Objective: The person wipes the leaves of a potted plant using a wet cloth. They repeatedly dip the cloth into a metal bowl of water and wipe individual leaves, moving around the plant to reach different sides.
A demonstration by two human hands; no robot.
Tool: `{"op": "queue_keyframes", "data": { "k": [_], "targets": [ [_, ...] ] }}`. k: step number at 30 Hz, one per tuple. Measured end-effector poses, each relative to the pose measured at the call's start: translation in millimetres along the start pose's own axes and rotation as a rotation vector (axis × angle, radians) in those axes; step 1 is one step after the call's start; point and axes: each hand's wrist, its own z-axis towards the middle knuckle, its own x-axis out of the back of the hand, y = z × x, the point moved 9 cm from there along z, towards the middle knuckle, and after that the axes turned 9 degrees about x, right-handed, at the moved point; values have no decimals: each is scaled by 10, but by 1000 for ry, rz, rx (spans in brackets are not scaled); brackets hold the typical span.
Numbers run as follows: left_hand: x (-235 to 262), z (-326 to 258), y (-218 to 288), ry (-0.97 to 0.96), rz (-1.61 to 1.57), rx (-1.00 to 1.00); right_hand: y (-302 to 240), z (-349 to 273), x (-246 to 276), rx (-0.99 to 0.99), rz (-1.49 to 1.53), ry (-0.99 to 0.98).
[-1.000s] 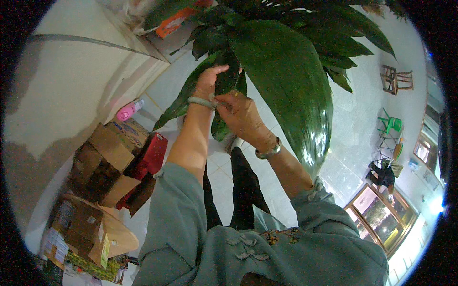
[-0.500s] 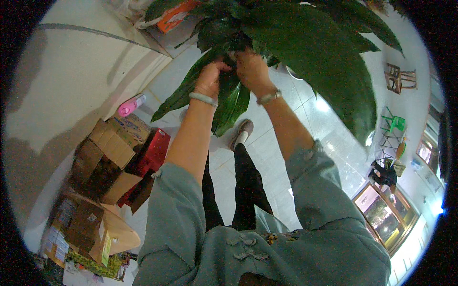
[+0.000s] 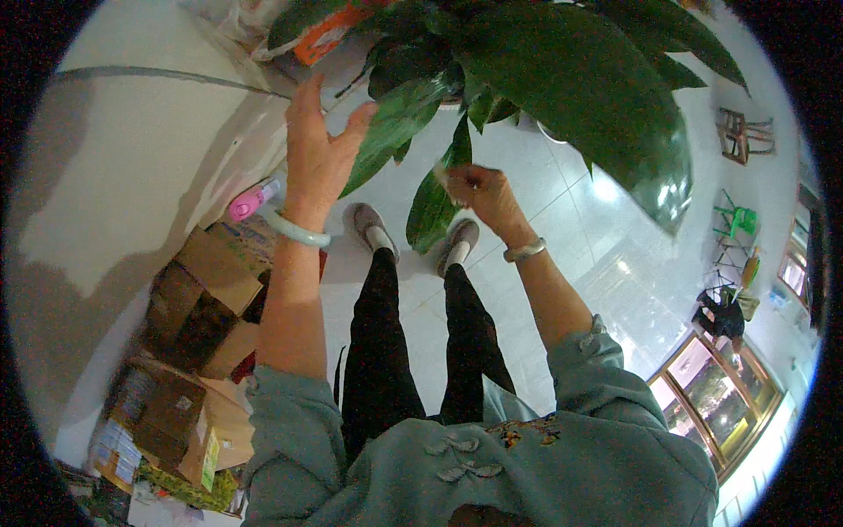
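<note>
A large potted plant with broad, dark green leaves (image 3: 571,79) fills the top of the view. My left hand (image 3: 320,154), thumb and fingers spread, is raised beside a long leaf (image 3: 395,123) on the plant's left and holds nothing. My right hand (image 3: 487,198) is closed in a pinch in front of a lower, hanging leaf (image 3: 430,215). A small pale bit shows at its fingertips, too blurred to name. Whether those fingers touch the leaf I cannot tell. Bracelets circle both wrists.
Opened cardboard boxes (image 3: 189,299) stand along the wall at left, with a pink bottle (image 3: 250,202) beyond them. An orange item (image 3: 329,35) lies behind the plant. At far right are a wooden chair (image 3: 745,136) and a green chair (image 3: 742,220). My feet stand on pale tiles.
Both hands have come apart from the plant's centre. The left has moved left and opened; the right has come down toward me, fingers still closed. Both my shoes now show.
</note>
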Motion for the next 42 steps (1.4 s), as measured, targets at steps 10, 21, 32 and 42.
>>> {"op": "queue_keyframes", "data": {
  "k": [10, 21, 32, 42],
  "targets": [
    [-1097, 34, -594, -832, -509, 306, 272, 1244, 182, 276, 55, 479],
    [-1426, -271, -1145, -595, -1178, 1007, -290, 440, -565, 505, -591, 265],
    [-1045, -942, -611, -652, -1345, 904, -879, -453, -711, 613, -226, 121],
    [-1013, -986, -339, -558, -1471, 854, -1009, -88, -472, 562, -469, 215]
  ]
}}
